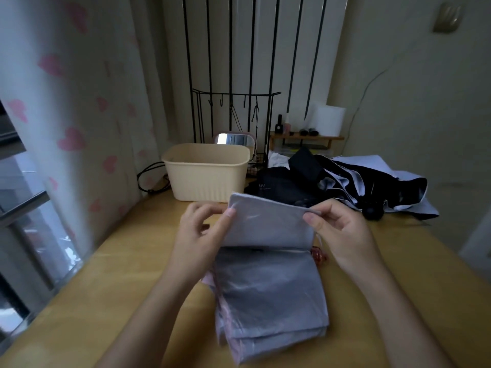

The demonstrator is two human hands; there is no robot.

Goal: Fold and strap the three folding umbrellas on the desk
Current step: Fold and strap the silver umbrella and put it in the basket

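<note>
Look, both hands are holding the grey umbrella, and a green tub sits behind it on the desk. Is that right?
Almost. The tub is cream, not green, as the head view shows. The rest holds: the left hand and the right hand both hold the grey umbrella, and the tub sits behind it on the desk.

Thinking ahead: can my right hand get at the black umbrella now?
Probably, once freed: the right hand pinches a flap of the grey umbrella, and the black umbrella lies beyond, nothing between.
</note>
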